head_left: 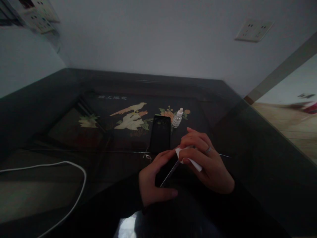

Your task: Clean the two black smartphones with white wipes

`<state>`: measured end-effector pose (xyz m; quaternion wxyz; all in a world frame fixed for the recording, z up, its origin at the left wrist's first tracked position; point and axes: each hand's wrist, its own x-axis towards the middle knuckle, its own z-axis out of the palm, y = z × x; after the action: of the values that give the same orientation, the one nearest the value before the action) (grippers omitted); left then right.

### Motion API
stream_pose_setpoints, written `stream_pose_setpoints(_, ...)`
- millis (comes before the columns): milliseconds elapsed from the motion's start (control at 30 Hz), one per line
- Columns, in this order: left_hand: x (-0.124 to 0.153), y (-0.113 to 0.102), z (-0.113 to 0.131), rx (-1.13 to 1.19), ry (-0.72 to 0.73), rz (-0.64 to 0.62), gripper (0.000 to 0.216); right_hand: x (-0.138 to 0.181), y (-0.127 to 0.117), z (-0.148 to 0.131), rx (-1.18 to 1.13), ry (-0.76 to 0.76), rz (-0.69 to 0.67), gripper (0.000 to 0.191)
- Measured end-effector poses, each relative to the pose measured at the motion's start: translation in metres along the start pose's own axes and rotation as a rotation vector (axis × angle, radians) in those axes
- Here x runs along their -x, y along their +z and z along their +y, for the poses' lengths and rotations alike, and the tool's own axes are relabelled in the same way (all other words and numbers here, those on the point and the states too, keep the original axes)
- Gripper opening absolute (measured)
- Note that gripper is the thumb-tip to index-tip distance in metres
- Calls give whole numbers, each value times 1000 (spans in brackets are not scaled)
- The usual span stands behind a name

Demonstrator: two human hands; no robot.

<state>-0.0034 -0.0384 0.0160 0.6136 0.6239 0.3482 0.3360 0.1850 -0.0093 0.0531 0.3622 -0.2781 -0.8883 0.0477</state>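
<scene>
My left hand (151,185) is wrapped round a thin dark phone (170,174) held on edge near the front of the table, its bright rim showing. Pressed against the phone's upper end is a folded white tissue (196,164), gripped in my right hand (213,165), which wears a ring. Most of the phone is hidden by my hands and in shadow. Just beyond them a black phone case (160,136) lies flat, camera end away from me, with a small metal charm (148,157) by its near left corner. A white dropper bottle (177,119) stands upright beside the case.
The dark glossy tabletop (99,81) bears a bird-and-flower picture (130,120). A white cable (83,183) curves across the front left. Behind stands a pale wall with sockets (254,30); tiled floor shows at right.
</scene>
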Motion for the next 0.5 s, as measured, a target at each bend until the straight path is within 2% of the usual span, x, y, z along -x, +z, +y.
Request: stream_pose_setpoints(500,-1,1,-3,62,-21,15,85,0,1,0,23,-32,7,13)
